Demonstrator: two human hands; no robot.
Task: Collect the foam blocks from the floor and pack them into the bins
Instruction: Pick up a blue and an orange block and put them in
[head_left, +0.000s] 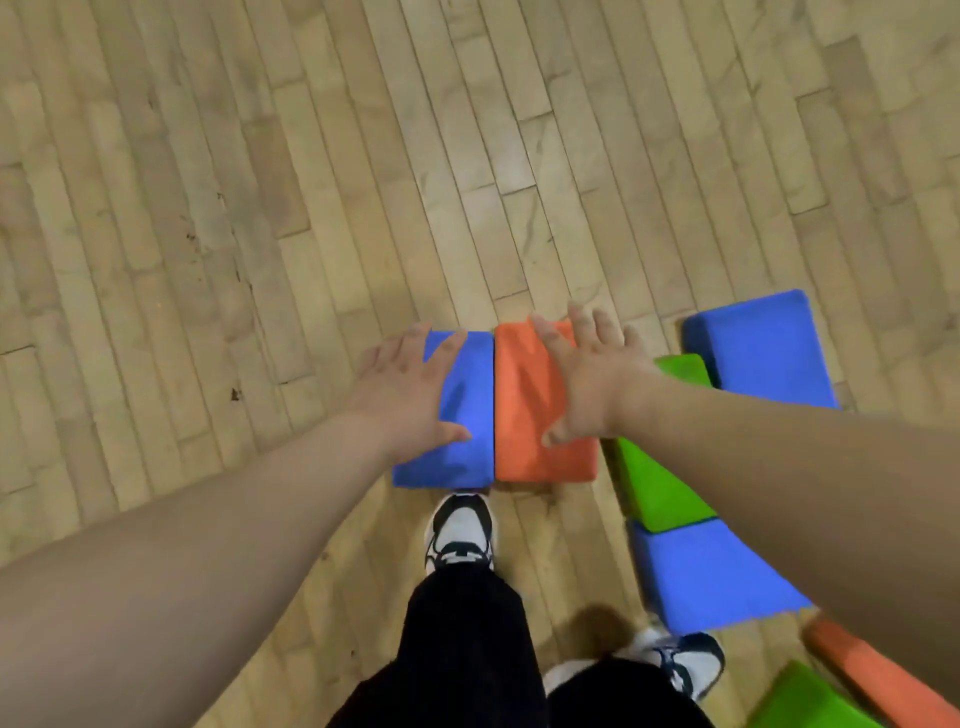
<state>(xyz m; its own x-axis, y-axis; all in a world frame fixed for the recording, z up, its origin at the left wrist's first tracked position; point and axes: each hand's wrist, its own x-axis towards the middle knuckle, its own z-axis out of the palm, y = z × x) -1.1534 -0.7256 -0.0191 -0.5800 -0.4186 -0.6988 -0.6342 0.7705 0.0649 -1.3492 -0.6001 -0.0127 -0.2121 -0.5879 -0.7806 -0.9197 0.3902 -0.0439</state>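
Two blocks under your hands: a blue block and an orange block lie side by side, long faces touching, at 12 o'clock from your forward shoe.
Long axis: both run from 6 to 12 o'clock, straight away from you, and so does the seam between them.
Left hand: it lies on the 9 o'clock flank and top of the blue block, with fingers spread and fairly straight, pressing rather than wrapping.
Right hand: it mirrors that on the 3 o'clock side of the orange block, again with the grip apart, palm flat and thumb on top.
Deciding relation: each hand is on its own block's outer side, so the squeeze runs across the seam, along the 9-to-3 line.
On the floor or lifted: you cannot tell, as the blue block's near edge overlaps the toe of the shoe.
Likely step: clamp the pair between your palms and carry it as one.
Risk: with only inward pressure holding them, the blocks could hinge open at the seam and drop.
Waiting blocks: a green block sits just at 3 o'clock of the pair, a second blue block at 5 o'clock and a third blue block at 2 o'clock.
Farther at 5 o'clock: a second orange block and a second green block.
Bins: not in view.
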